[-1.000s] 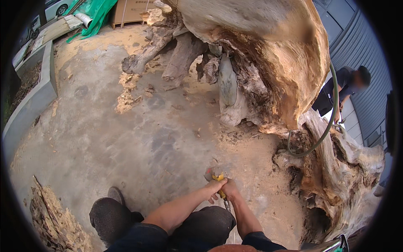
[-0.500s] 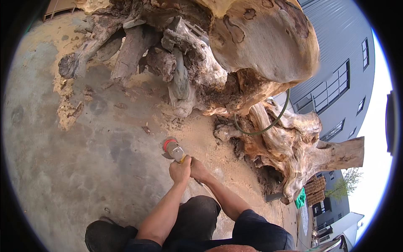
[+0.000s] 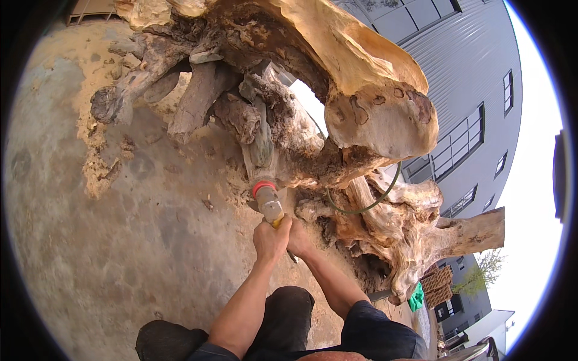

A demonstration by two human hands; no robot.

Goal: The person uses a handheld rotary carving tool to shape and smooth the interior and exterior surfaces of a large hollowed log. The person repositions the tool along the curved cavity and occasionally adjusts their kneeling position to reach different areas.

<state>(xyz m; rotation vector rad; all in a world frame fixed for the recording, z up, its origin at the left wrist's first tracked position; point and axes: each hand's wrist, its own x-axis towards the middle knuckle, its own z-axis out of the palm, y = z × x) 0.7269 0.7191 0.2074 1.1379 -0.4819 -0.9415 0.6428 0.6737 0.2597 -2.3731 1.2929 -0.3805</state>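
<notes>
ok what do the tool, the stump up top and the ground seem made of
Tool: grey head likely metal, dull; yellow part perhaps plastic, judging by colour.
Stump: wood, smooth knotted surface above, rough roots below.
Ground: probably concrete, grey, blotchy.

Beyond the power tool (image 3: pixel 270 206) stands a root stump (image 3: pixel 301 48), with a second stump (image 3: pixel 409 231) to the right.

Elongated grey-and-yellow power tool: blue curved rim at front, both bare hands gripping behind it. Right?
The power tool has a red curved rim, not blue, per the head view; left hand and right hand do grip behind it.
</notes>
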